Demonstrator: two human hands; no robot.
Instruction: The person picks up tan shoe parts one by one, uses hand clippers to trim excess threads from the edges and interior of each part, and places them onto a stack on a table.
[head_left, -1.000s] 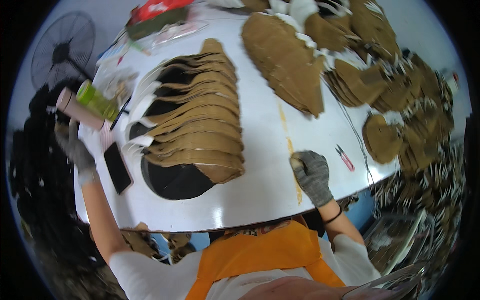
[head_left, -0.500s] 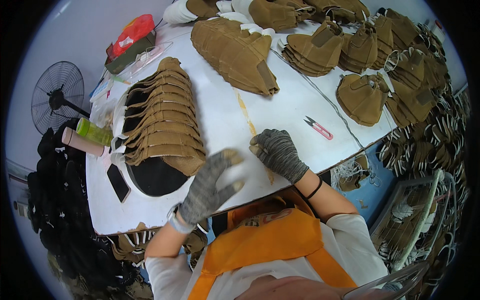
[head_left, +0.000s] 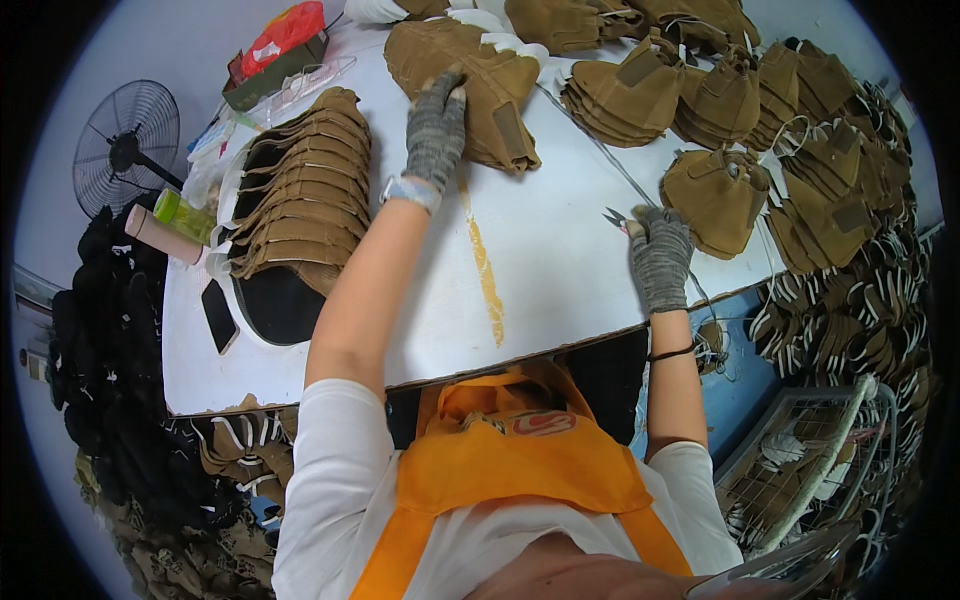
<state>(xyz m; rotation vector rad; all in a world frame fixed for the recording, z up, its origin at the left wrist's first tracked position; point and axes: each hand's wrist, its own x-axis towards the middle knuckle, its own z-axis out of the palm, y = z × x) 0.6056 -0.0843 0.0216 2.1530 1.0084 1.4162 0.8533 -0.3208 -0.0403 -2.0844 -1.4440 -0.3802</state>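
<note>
Head view: white, smooth worktable with a yellowish streak.
Left hand: grey knit glove, fingers resting flat and loose on the brown suede-like shoe uppers at the far side.
Right hand: gloved, curled around small metal snips, probably thread cutters.
Fanned pieces: overlapping curved tan cutouts, left.

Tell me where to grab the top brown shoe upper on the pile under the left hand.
Grip the near end of the top brown upper, coming from the person's side. It lies flat, its long edge free toward the bare white table, and the gloved left hand already rests on the pile's left edge.
</note>
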